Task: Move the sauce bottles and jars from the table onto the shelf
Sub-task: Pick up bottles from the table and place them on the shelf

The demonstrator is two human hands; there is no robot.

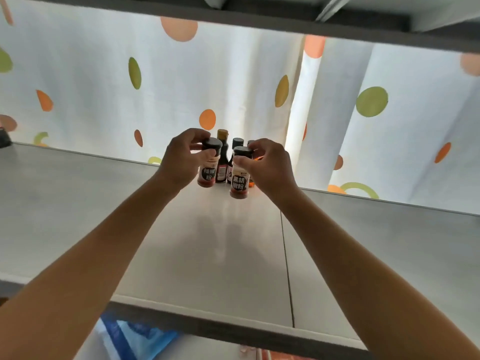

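Both arms reach deep onto the grey shelf (130,229). My left hand (179,158) pinches the black cap of a spice jar with red powder (208,172). My right hand (267,167) pinches the black cap of a second spice jar (239,184), which carries a black label with white characters. Both jars are upright near the back of the shelf; whether they touch the surface I cannot tell. Behind them stand a dark sauce bottle with a yellow cap (222,162) and a black-capped bottle (234,154), partly hidden by the jars and my hands.
A white curtain with orange and green dots (104,87) hangs behind the shelf. Another shelf board (285,19) runs overhead. The shelf's dark front edge (233,326) is near me, with something blue (135,336) below it. A seam (287,258) divides the shelf surface.
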